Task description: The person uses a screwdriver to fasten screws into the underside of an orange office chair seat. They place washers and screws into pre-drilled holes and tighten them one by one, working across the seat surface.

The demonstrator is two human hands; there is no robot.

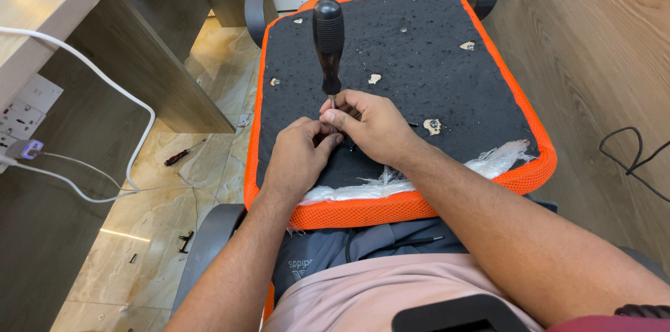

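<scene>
- Both hands bunch together at the foot of the screwdriver point(329, 46), which stands upright on the seat base point(398, 60).
- Right hand point(373, 126) pinches thumb and forefinger tight round the thin metal shaft, just under the smooth dark handle.
- Left hand point(299, 154) curls closed right beside it, fingertips pressed in at the same spot; what they grip is hidden.
- Base is rough black fabric, rimmed in orange mesh, with white frayed fibres point(488, 163) along the near edge.
- Second screwdriver point(183, 153) lies well apart on the glossy marble floor point(139, 234).
</scene>
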